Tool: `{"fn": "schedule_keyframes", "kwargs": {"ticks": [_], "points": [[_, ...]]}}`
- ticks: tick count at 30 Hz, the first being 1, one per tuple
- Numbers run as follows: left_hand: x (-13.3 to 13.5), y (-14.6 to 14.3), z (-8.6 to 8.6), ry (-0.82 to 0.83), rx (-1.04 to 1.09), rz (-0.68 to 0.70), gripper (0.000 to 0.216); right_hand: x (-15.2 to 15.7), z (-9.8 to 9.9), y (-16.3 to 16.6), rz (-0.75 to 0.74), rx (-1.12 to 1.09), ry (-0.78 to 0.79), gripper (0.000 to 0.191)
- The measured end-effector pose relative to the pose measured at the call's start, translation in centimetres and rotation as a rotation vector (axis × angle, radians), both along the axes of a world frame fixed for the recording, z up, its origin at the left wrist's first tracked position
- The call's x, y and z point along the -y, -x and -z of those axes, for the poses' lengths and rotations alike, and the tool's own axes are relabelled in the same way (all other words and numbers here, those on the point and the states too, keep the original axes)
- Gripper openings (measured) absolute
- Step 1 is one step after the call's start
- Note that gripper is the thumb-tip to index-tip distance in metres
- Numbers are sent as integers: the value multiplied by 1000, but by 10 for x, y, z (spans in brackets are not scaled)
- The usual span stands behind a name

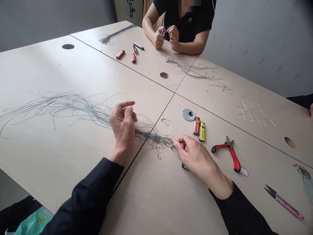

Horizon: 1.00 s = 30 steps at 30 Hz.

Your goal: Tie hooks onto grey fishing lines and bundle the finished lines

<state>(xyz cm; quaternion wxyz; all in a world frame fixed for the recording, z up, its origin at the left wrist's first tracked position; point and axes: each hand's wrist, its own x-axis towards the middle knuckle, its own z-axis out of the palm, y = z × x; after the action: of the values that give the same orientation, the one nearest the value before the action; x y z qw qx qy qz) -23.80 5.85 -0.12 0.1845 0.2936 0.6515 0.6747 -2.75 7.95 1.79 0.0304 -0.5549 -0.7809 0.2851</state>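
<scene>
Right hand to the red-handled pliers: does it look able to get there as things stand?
Likely yes: the right hand lies close beside the red-handled pliers, and nothing shows between them; the two lighters sit off to the far side.

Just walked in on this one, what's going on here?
A person at a pale table has their right hand at a tangle of hooked fishing line. Their left hand is raised, fingers pinched, over long loose strands. A red lighter, a yellow lighter and red-handled pliers lie nearby. Across the table, a co-worker's hands hold a small purple item.
</scene>
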Motion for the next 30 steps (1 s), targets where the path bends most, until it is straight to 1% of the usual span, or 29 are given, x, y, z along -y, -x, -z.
{"fn": "schedule_keyframes", "kwargs": {"ticks": [4,8,12,17,23,30], "points": [[1,0,0,10,-12,7,19,-1,-2,-4,5,-9,12,19],[0,0,1,20,-21,9,19,-3,-3,-5,-35,15,6,13],[0,0,1,22,-17,9,19,-2,-4,-3,-31,33,9,15],[0,1,2,13,-17,15,19,0,-6,-6,-39,-18,10,17],[-1,1,2,17,-11,7,19,-1,-11,-13,-76,-94,-47,14],[0,1,1,13,-21,9,19,1,-7,-17,-41,-107,-27,13]]}}
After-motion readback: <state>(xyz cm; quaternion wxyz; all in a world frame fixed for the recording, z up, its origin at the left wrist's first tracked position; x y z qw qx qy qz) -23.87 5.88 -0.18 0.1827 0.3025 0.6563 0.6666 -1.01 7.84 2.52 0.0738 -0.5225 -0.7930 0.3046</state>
